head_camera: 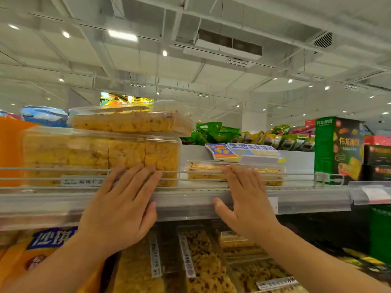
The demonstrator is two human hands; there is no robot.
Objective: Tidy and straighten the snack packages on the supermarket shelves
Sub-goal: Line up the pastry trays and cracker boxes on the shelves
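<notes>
Both hands lie flat with straight fingers at the top shelf's wire rail point(63, 169), holding nothing: the left hand point(124, 206) touches the tall clear box point(101, 155) at centre left, the right hand point(245, 199) the low box point(234, 172) at centre. This looks like the squaring step; next, I think, the low box must be pushed level with its neighbour.

A white ceiling point(211, 85) crossed by exposed beams and ducts is seen overhead, lit by small round spotlights point(164, 53) and a rectangular light panel point(122, 35) at the upper left. A long air-conditioning unit point(229, 44) with dark grilles is mounted near the middle of the ceiling, and a square vent point(323, 40) is set at the upper right. A white column point(254, 121) is placed far off right of centre, a bright picture screen point(125, 99) is hung in the far left distance, and a tall green display stand point(338, 149) is positioned at the right.
</notes>
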